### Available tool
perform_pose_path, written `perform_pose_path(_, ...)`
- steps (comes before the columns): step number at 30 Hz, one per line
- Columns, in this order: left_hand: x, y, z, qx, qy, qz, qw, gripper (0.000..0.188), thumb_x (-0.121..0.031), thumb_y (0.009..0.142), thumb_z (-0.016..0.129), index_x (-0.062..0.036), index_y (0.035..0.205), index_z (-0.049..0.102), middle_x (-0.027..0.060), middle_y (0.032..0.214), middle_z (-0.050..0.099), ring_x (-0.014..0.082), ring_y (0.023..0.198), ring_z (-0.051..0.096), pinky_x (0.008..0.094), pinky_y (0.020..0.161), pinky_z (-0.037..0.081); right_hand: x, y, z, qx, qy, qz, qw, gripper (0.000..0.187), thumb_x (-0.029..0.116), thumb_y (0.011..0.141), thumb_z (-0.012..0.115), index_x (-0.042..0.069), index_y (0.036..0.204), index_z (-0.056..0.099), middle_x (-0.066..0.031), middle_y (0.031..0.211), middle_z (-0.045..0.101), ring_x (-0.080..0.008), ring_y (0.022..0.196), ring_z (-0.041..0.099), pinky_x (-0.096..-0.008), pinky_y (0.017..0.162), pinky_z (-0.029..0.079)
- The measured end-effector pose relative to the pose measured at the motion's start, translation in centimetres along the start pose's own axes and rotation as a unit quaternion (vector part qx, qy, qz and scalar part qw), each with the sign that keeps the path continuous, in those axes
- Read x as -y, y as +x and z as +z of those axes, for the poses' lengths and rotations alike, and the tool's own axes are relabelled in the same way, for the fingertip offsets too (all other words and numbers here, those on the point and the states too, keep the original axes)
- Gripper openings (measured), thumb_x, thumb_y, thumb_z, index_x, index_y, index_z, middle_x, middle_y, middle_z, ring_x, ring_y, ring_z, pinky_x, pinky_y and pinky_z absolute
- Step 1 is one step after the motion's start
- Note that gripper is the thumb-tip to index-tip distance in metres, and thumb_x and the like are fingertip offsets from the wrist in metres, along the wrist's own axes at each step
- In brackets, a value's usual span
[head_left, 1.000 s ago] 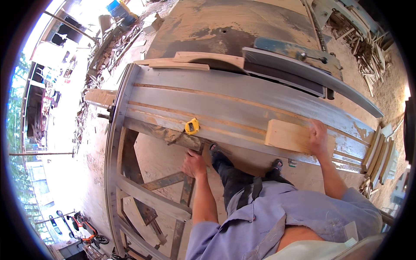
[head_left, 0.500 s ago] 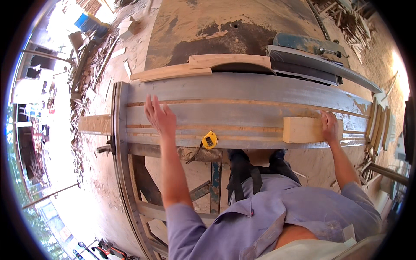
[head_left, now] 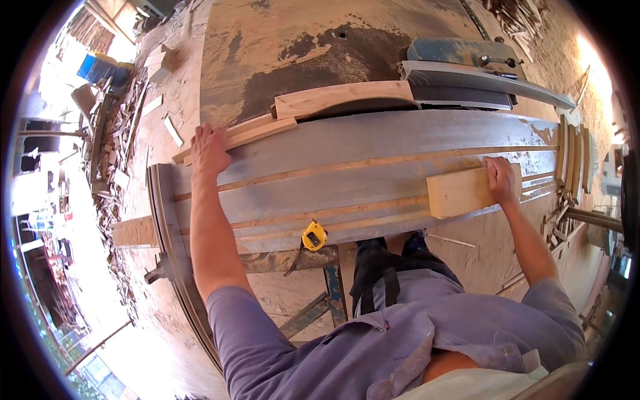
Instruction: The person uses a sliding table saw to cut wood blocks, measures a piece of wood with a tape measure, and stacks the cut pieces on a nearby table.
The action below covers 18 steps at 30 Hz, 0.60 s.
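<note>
Both hands resting on timber at the grey workbench.

The left hand [head_left: 210, 150] is pressing flat, fingers spread, on the long wooden strips [head_left: 253, 131] at 11 o'clock. The right hand [head_left: 501, 180] is gripping the end of the pale wood block [head_left: 460, 192] at 3 o'clock on the workbench [head_left: 373, 143]. A yellow tape measure [head_left: 314, 236] is lying near the front edge at centre.

A short pale rectangular wooden block [head_left: 463, 191] lay flat on the grey workbench; long thin pale wooden strips [head_left: 240, 137] lay along its far edge.
</note>
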<state>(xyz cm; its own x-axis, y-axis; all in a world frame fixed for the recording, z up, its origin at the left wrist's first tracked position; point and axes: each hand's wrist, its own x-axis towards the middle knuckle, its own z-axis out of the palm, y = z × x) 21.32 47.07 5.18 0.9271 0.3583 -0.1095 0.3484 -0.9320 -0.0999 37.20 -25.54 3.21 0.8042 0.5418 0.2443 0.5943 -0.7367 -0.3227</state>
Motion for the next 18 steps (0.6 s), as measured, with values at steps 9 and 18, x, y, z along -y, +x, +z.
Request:
perform_pose_path(9,8.4,0.3,0.5,-0.178,-0.019,-0.045,0.983,0.022,-0.012,0.086,0.070,-0.0096,0.107,0.074,0.0113,0.111,0.073,0.0347,0.110,0.068,0.0467,0.094,0.055,0.6,0.3,0.1,-0.003,-0.008,0.004,1.000,0.020,0.011,0.100,0.056,0.001,0.102,0.073,-0.0159,0.088,0.069,-0.0362,0.085,0.064,-0.0469,0.080,0.050)
perform_pose_path(18,1.6,5.6,-2.3,-0.046,-0.248,0.006,0.968,0.079,-0.007,0.080,0.080,-0.0126,0.154,0.053,0.0170,0.155,0.054,0.0331,0.148,0.046,0.0417,0.122,0.039,0.3,0.4,0.5,-0.002,-0.020,0.005,1.000,0.019,0.010,0.097,0.056,0.002,0.101,0.073,-0.0153,0.088,0.069,-0.0356,0.085,0.064,-0.0467,0.080,0.050)
